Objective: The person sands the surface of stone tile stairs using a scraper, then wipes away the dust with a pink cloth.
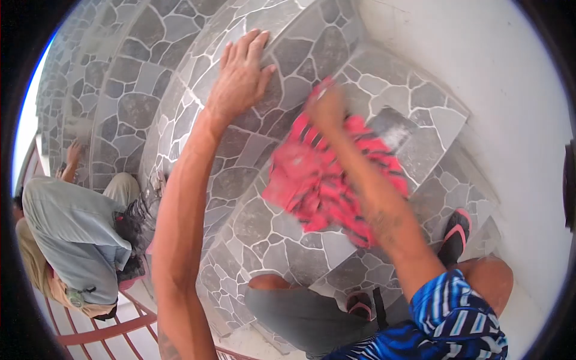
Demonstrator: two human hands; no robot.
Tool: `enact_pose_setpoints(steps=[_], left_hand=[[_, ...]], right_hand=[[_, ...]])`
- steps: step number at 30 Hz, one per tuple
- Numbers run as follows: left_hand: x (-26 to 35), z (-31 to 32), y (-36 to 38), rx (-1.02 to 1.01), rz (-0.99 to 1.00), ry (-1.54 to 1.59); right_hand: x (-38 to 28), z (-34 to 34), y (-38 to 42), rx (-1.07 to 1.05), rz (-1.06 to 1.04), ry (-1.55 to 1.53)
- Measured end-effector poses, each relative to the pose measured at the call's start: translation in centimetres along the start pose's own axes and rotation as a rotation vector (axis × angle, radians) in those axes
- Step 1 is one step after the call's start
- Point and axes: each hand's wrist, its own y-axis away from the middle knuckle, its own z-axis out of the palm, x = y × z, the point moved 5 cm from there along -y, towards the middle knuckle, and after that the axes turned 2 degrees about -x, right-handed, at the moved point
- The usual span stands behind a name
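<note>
Wiping stone steps with a red cloth.
Left hand (240,78) flat, fingers spread, on a step edge; right hand (327,108) blurred, gripping red cloth (318,180) hanging down-left over the steps (282,240).

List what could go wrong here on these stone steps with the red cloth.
1. The right hand is blurred as it holds the red cloth; a hard swipe might shift the person's balance on the stone steps.
2. Only the left hand braces, flat on a step; it could slip.
3. Another person crouches close beside; a fall might hit them.
</note>
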Motion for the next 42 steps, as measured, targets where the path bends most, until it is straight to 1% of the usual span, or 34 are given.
enact_pose_setpoints(steps=[2,5,6,8,10,12,14,17,20,21,22,23,24,25,26,28,30,33,35,37,39,41,42], left_hand=[[0.0,-0.1,-0.2,-0.004,0.0,-0.011],[0.4,-0.4,-0.1,-0.02,-0.007,-0.023],[0.5,-0.4,-0.2,-0.024,0.001,-0.027],[0.2,-0.2,-0.1,-0.024,0.001,-0.032],[0.0,0.4,0.0,-0.002,0.021,-0.039],[-0.2,0.4,0.1,0.004,0.02,-0.06],[-0.6,0.6,0.3,0.025,0.028,-0.066],[0.2,0.3,0.2,0.056,0.068,-0.067],[-0.9,1.0,0.4,0.065,0.09,-0.104],[-1.1,1.1,0.2,0.062,0.09,-0.014],[-0.9,1.4,0.0,0.072,0.085,-0.032],[-0.9,1.3,0.0,0.088,0.075,-0.061],[-0.9,1.1,0.3,0.092,0.059,-0.1],[-0.8,0.9,0.4,0.085,0.059,-0.092],[-1.0,0.9,0.6,0.072,0.048,-0.091],[-1.6,1.4,0.3,0.059,0.035,-0.082],[-1.7,1.5,0.1,0.058,0.041,-0.066],[-1.7,1.3,0.4,0.035,0.027,-0.045],[-1.3,1.0,0.3,0.051,0.027,-0.04],[-0.9,0.7,0.4,0.09,0.04,-0.047],[-0.6,0.8,0.4,0.107,0.053,-0.029],[-1.1,0.6,0.5,0.109,0.054,-0.03],[-1.3,0.8,0.4,0.105,0.047,-0.03]], right_hand=[[-1.5,3.3,5.5,0.011,-0.162,0.057],[-1.7,1.9,5.8,0.145,-0.036,-0.313],[-1.1,1.4,4.7,0.172,-0.038,-0.261],[0.8,1.0,-0.2,0.212,-0.059,-0.147],[2.3,-1.3,-4.3,0.203,-0.017,-0.178],[4.0,-2.3,-8.7,0.198,0.021,-0.032],[3.7,-4.3,-11.0,0.008,0.115,-0.053],[3.5,-4.3,-11.3,0.429,-0.002,0.112],[3.2,-3.2,-10.3,0.078,0.084,0.1],[2.2,-0.7,-8.9,-0.144,0.001,0.338],[2.5,3.0,-7.0,0.021,0.124,0.289],[-2.1,0.0,-0.4,0.219,-0.171,0.368],[-3.1,1.2,3.0,0.049,-0.151,0.114],[-4.0,2.1,6.5,-0.002,-0.16,0.019],[-5.1,2.9,9.2,-0.187,-0.2,0.092],[-5.2,3.5,13.0,-0.4,-0.096,-0.272],[-5.2,2.2,15.3,-0.353,-0.123,-0.356],[-4.1,-3.8,17.1,-0.242,-0.096,-0.604],[-2.8,-9.9,16.7,-0.175,-0.082,-0.592],[-0.3,-15.4,15.5,-0.026,-0.067,-0.471],[0.9,-22.0,14.2,0.091,-0.051,-0.422],[3.2,-27.2,13.7,0.168,0.032,-0.3],[3.5,-29.9,13.6,0.192,0.055,-0.18]])
